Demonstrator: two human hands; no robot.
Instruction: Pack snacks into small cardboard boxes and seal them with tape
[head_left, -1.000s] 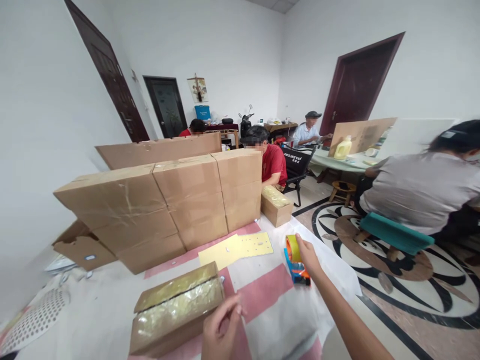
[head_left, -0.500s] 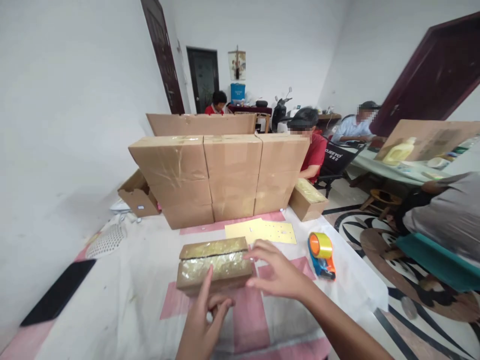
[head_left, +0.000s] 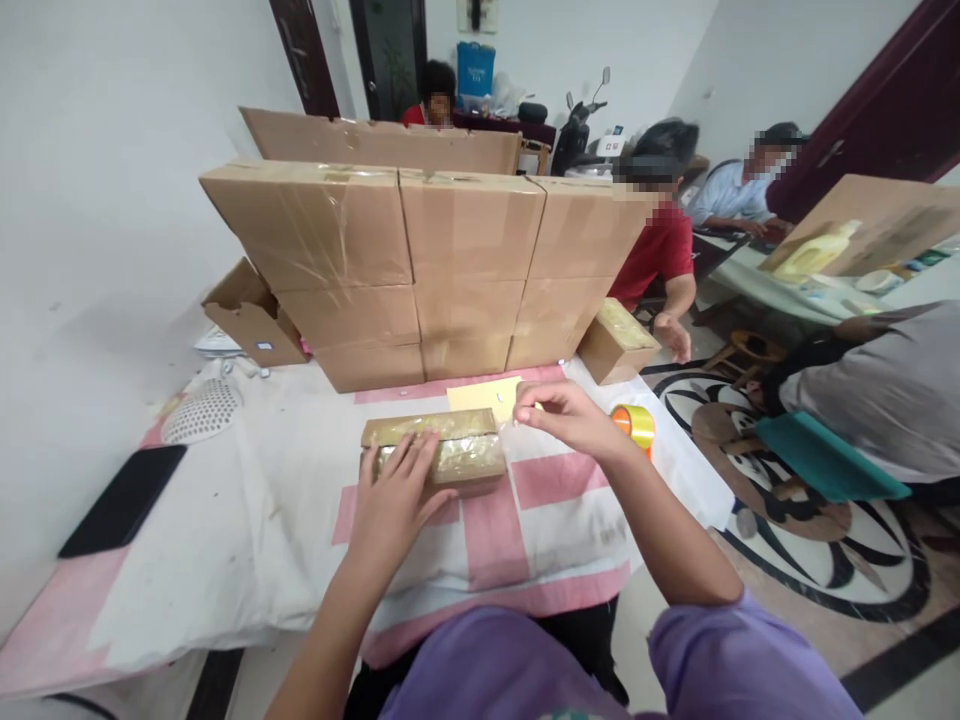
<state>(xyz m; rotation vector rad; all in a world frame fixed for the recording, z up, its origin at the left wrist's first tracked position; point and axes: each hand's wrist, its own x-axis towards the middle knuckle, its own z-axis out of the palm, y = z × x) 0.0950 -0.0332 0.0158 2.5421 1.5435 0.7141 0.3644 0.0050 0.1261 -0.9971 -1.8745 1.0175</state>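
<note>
A small cardboard box (head_left: pixel 469 457) lies lengthwise on the cloth, with shiny clear tape over its top and a dark seam along it. My left hand (head_left: pixel 401 480) is laid across its left half, fingers stretched out on the top and thumb toward the near side. Just off the box's right end, my right hand (head_left: pixel 562 412) is raised with thumb and fingertips pinched together. Whatever sits in that pinch is too small to make out. Behind the right wrist, a tape dispenser with a yellow roll (head_left: pixel 637 425) is partly hidden. A yellow sheet (head_left: pixel 480 394) lies behind the box.
Stacked cardboard boxes (head_left: pixel 465 230) form a wall at the table's back. Another taped box (head_left: pixel 616 345) stands right of it, an open carton (head_left: pixel 259 310) left. A black phone-like slab (head_left: pixel 124 500) and white perforated piece (head_left: pixel 202 410) lie left. Several people sit beyond.
My left hand has gone from pointing at the box to lying across its top. My right hand has lifted off the box's right end and closed into a pinch. The view has tilted down.
</note>
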